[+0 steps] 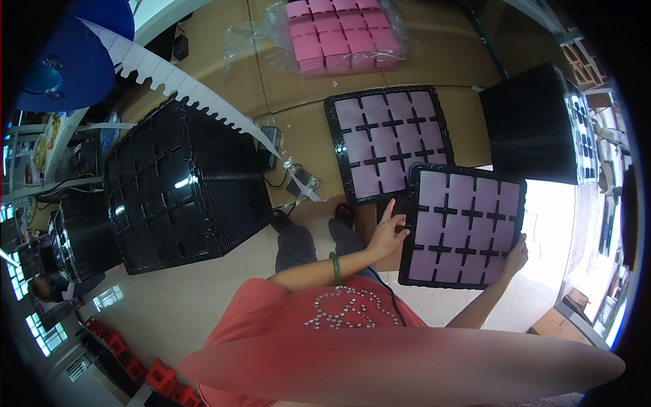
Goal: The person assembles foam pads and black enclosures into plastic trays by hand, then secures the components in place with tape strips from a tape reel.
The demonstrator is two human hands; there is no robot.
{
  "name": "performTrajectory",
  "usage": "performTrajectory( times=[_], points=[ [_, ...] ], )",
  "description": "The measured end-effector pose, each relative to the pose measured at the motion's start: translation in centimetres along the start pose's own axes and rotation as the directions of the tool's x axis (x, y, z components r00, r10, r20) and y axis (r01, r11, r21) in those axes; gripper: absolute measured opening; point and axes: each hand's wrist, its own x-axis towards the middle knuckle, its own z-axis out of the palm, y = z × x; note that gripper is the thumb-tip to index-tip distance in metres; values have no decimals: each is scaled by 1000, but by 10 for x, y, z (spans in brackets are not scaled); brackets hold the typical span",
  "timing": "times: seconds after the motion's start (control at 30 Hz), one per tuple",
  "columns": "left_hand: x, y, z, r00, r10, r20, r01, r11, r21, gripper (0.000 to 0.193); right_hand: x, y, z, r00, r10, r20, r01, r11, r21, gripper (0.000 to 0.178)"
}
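A black plastic tray with pink sheets set in its compartments is tilted up in front of me. My right hand is closed on its right edge. At the opposite edge is my left hand, its index finger stretched out and the fingers apart; whether the fingertips touch the rim I cannot tell. A second black tray of the same kind, also lined with pink, lies flat on the brown table, partly overlapped by the near one.
Tall stacks of black trays stand at left and right. Pink sheets lie in clear plastic at the far side. A white toothed strip hangs across the upper left. Small black devices with a cable sit by the left stack.
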Motion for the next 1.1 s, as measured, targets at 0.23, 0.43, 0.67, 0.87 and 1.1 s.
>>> performTrajectory(
  times=[0.23,0.43,0.67,0.87,1.1],
  points=[
    [81,-10,-88,951,48,-306,-40,999,33,39,22,-31,177,942,-309,134,291,946,141,49],
    [159,-50,-123,842,190,-504,65,894,444,34,32,-107,309,912,-389,131,364,914,180,41],
    [167,-49,-115,793,196,-577,114,883,456,37,32,-109,344,856,-478,198,490,871,-16,40],
    [167,-52,-119,774,183,-606,113,902,417,37,27,-116,338,822,-490,291,529,846,-71,49],
    [55,46,-139,762,287,-580,-111,941,320,45,-64,-171,300,622,-764,173,703,642,308,46]
  ],
)
